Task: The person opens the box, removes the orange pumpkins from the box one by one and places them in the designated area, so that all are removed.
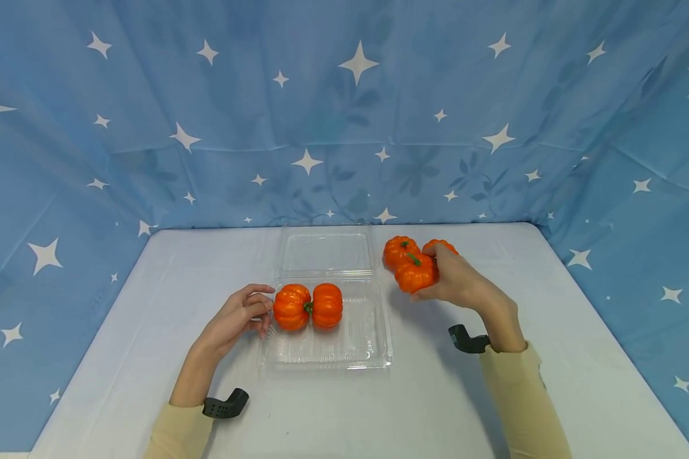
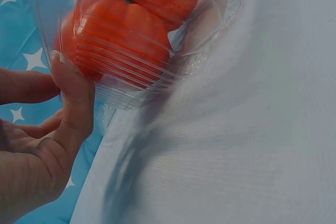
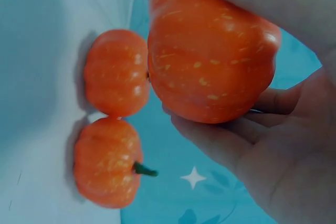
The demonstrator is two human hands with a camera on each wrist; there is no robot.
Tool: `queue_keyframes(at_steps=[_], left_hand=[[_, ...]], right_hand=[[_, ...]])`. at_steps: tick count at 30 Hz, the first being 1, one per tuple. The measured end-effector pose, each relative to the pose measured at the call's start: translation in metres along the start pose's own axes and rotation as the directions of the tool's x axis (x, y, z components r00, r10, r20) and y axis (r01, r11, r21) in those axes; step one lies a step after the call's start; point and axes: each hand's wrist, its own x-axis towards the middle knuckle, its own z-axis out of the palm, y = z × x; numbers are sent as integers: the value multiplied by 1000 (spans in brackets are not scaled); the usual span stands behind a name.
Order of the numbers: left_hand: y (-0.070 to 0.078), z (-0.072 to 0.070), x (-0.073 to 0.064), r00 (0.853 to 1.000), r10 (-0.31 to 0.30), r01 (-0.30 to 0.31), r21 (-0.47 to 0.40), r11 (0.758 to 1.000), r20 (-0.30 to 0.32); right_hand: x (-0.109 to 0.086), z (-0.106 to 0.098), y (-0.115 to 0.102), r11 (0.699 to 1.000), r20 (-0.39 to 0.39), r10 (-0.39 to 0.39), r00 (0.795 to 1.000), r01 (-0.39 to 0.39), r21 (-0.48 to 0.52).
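My right hand [image 1: 459, 280] grips a small orange pumpkin [image 1: 416, 273] with a green stem, thumb and fingers on its sides. In the right wrist view this pumpkin [image 3: 210, 51] is held above the table. Beyond it stand two more pumpkins, one on the left [image 1: 399, 250] and one partly hidden by the hand [image 1: 441, 245]. A clear plastic clamshell box [image 1: 344, 347] lies opened flat, with two pumpkins side by side in its near half, the left pumpkin [image 1: 291, 307] touching the right pumpkin [image 1: 328, 306]. My left hand [image 1: 241, 315] pinches the box's left rim between thumb [image 2: 73, 90] and finger.
The box's lid [image 1: 326, 252] lies open towards the back of the white table [image 1: 207, 261]. Behind and around the table hangs a blue curtain [image 1: 252, 115] with white stars. A dark wrist device [image 1: 225, 404] sits on each forearm.
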Motion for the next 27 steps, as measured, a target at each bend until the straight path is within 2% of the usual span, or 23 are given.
queue_keyframes(at_steps=[11,21,27], left_hand=[[-1,0,0,1000,12,-12,4,1000,3],[0,1,0,1000,9,-9,2,1000,4],[0,1,0,1000,6,-6,3,1000,2]], right_hand=[[12,4,25,990,46,124,991,-121,-73],[21,16,36,992,79,107,991,-101,-78],[24,21,36,988,87,133,987,-126,-89]])
